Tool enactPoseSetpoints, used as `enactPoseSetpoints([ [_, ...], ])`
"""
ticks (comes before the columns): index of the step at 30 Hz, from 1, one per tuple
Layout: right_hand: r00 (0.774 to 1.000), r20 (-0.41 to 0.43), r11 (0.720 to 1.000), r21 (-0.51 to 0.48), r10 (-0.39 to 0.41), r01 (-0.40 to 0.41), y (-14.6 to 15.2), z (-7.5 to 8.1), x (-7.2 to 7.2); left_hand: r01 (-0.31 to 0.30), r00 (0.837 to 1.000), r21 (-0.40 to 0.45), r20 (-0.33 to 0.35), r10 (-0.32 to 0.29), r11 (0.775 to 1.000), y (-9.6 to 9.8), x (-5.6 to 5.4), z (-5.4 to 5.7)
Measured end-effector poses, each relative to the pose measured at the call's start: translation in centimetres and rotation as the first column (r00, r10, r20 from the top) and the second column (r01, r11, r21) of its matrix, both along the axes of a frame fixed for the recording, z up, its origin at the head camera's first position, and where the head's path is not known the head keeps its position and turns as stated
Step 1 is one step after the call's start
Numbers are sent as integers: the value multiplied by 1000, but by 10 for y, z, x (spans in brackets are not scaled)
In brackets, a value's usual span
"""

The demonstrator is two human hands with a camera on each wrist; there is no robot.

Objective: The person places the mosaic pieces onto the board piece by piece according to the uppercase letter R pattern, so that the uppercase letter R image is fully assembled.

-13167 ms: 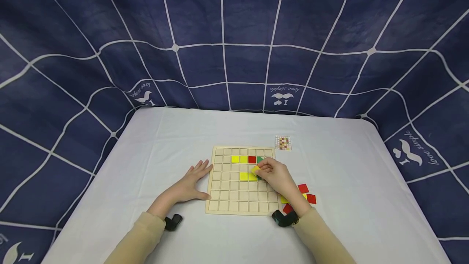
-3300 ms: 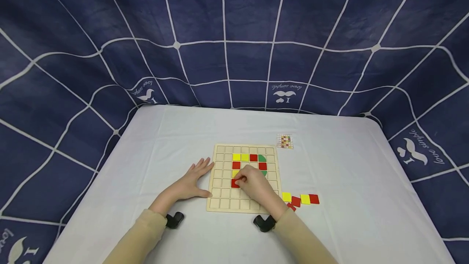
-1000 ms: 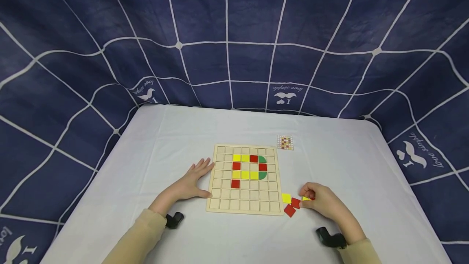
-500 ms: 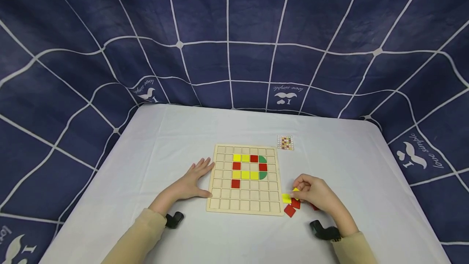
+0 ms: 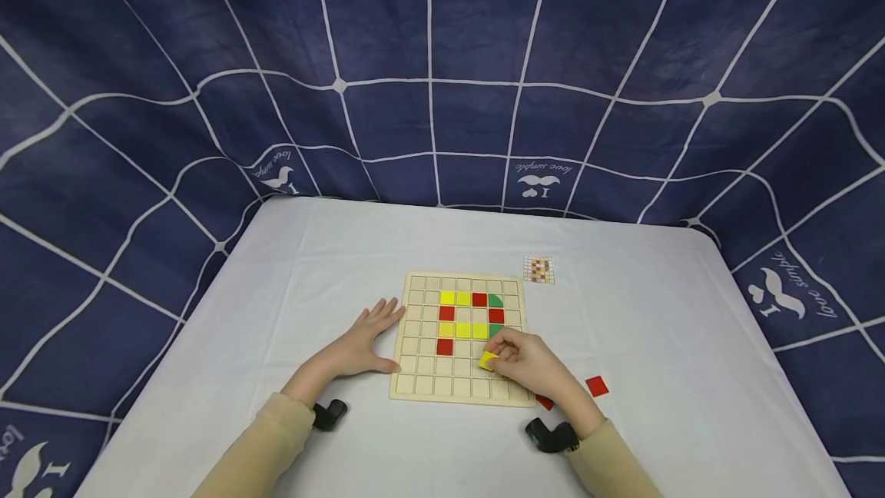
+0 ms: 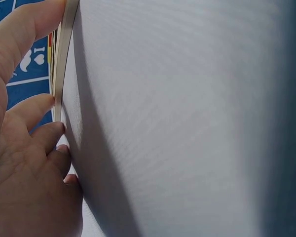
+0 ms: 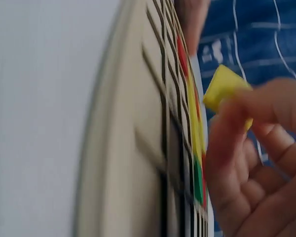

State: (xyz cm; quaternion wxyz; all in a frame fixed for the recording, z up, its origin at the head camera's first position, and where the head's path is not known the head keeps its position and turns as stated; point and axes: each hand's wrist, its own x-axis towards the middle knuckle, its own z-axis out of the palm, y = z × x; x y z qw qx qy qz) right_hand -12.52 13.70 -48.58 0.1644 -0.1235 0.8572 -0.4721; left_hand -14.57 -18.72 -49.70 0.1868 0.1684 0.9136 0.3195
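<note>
My right hand (image 5: 528,362) pinches a yellow square tile (image 7: 222,88) between thumb and fingertips, over the lower right part of a wooden grid board (image 5: 415,366). The right wrist view shows that tile tilted and raised off the board's face. My left hand (image 5: 356,344) lies spread on the cloth, thumb and fingertips (image 6: 47,101) touching the board's left edge. In the grid sit yellow squares (image 5: 463,330), red squares (image 5: 445,346) and green rounded pieces (image 5: 495,300), forming a closed ring with one red square below its left corner.
A small printed card (image 5: 538,270) with a coloured grid pattern lies beyond the board's upper right corner. On the white cloth (image 5: 664,313) to the right is a loose red tile (image 5: 597,386); another red one (image 5: 545,402) peeks out beneath my right forearm.
My right hand picked up a yellow tile from the loose ones at the right and carried it left over the board. Earlier, tiles were added to the grid. The left hand stays put.
</note>
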Motion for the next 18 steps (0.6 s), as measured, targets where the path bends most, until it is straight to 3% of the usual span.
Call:
enactPoseSetpoints([
  [9, 995, -95, 1000, 2, 4, -4, -43, -6, 7, -5, 1000, -1, 9, 5, 1000, 1, -1, -1],
  [18, 983, -182, 998, 60, 13, -2, -58, -9, 10, -9, 1000, 11, 6, 9, 1000, 1, -1, -2],
])
